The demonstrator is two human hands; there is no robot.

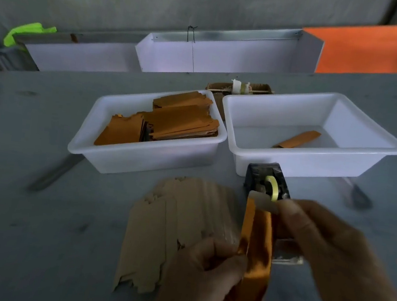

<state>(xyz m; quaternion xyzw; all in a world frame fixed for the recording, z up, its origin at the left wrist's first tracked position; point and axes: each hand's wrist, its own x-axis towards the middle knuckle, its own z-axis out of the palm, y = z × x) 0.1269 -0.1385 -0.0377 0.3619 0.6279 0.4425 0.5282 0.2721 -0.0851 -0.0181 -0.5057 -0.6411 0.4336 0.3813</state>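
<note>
Your left hand (199, 281) grips the orange folded carton (260, 239), fingers curled round its lower half. It is held upright above the bench (35, 230). Your right hand (325, 246) pinches a tape strip (262, 202) at the carton's top edge, just in front of the tape dispenser (259, 174).

Both the left hand (202, 282) and the right hand (324, 251) are blurred and are cut off by the bottom edge. The low end of the orange box (259, 251) is cut off there too, and one side of it is hidden by the left hand. The front of the tape holder (261, 179) is hidden behind the box and the right hand. A corner of the card stack (165, 233) is covered by the left hand. The tape (262, 203) at the top of the box is blurred, so its edges cannot be made out. A dark thing (358, 197) beside the right tub (314, 163) and a grey strip (53, 174) beside the left tub (146, 164) are too blurred to be named. The small box (240, 88) behind the tubs is partly hidden.
</note>
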